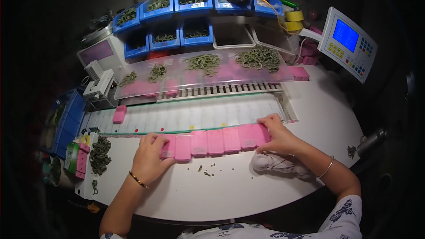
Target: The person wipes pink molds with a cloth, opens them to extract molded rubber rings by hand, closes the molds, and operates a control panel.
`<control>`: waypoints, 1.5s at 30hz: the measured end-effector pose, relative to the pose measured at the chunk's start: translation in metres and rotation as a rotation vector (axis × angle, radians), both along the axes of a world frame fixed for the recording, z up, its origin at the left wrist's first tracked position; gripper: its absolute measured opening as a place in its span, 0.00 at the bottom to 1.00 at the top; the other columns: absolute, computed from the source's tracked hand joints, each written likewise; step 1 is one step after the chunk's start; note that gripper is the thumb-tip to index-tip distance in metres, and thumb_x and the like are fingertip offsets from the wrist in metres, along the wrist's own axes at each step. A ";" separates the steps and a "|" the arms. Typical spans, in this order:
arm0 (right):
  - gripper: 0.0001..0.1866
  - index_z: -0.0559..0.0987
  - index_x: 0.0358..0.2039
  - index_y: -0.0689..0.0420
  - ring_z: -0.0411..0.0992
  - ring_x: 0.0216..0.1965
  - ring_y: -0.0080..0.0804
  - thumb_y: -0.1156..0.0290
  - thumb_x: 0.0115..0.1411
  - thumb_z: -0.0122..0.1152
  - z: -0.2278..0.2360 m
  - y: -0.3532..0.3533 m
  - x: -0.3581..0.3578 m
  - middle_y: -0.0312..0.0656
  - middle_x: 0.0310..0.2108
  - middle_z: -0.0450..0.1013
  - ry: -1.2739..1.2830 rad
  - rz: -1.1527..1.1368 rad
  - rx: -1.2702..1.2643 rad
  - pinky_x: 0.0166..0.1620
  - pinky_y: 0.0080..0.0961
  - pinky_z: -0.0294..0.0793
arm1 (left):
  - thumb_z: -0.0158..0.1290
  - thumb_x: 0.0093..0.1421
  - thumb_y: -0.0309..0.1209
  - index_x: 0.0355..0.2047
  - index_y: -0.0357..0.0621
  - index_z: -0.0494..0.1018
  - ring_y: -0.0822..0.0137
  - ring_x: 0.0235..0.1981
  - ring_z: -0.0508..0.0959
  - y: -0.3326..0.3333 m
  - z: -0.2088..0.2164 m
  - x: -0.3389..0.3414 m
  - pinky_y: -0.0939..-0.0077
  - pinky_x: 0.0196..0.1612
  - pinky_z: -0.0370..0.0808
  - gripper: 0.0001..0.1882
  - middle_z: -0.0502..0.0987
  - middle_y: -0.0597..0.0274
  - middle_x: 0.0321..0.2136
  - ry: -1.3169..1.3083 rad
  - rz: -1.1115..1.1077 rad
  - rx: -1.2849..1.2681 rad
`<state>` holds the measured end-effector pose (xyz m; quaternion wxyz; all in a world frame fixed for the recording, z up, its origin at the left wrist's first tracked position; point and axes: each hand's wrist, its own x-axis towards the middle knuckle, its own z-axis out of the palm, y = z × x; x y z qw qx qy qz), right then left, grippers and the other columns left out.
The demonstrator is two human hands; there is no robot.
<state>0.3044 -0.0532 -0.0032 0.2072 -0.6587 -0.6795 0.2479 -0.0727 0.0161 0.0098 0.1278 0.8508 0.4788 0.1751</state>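
Observation:
A row of several pink rectangular blocks stands side by side on the white table, along the near edge of a white conveyor belt. My left hand grips the left end of the row, with its fingers on the far side and its thumb on the near side. Around the right end is my right hand, fingertips behind and thumb in front. A single pink block lies apart on the left of the belt. Small green bits are scattered on the table between my arms.
Blue bins holding dark green rings line the back. Nearer, ring piles rest on a clear plastic sheet. A control panel stands at right. A wadded cloth lies under my right forearm; more rings are at left.

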 end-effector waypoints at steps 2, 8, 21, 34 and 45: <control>0.46 0.64 0.57 0.64 0.63 0.55 0.51 0.65 0.38 0.76 -0.001 0.010 -0.013 0.53 0.53 0.56 0.000 0.070 -0.006 0.58 0.35 0.66 | 0.67 0.41 0.34 0.44 0.42 0.72 0.51 0.48 0.69 0.001 0.003 -0.015 0.62 0.52 0.69 0.28 0.70 0.53 0.45 0.036 0.029 0.001; 0.41 0.65 0.55 0.64 0.65 0.52 0.46 0.67 0.42 0.74 0.012 0.019 -0.043 0.51 0.49 0.60 -0.071 0.164 -0.031 0.56 0.33 0.68 | 0.65 0.45 0.27 0.46 0.41 0.72 0.51 0.46 0.73 -0.022 0.013 -0.006 0.65 0.47 0.73 0.26 0.72 0.52 0.45 -0.147 -0.006 0.153; 0.42 0.65 0.54 0.61 0.68 0.46 0.43 0.72 0.38 0.77 0.044 -0.055 -0.101 0.49 0.47 0.65 0.212 0.290 0.498 0.48 0.33 0.72 | 0.52 0.65 0.36 0.61 0.38 0.61 0.70 0.54 0.71 -0.052 -0.003 0.078 0.74 0.55 0.70 0.27 0.71 0.64 0.52 -1.156 -0.489 -1.347; 0.27 0.71 0.48 0.62 0.73 0.39 0.35 0.64 0.51 0.72 0.017 -0.070 -0.116 0.46 0.39 0.71 0.399 0.228 0.431 0.43 0.29 0.73 | 0.63 0.53 0.23 0.64 0.39 0.59 0.68 0.51 0.66 -0.066 -0.002 0.062 0.74 0.57 0.64 0.39 0.66 0.62 0.48 -0.736 -0.635 -0.674; 0.16 0.78 0.39 0.58 0.69 0.39 0.31 0.79 0.48 0.70 0.023 -0.068 -0.150 0.48 0.42 0.68 0.475 0.048 0.657 0.40 0.23 0.72 | 0.56 0.59 0.22 0.57 0.43 0.54 0.67 0.47 0.73 -0.081 -0.010 0.083 0.74 0.51 0.73 0.30 0.69 0.54 0.47 -1.790 -0.277 -1.188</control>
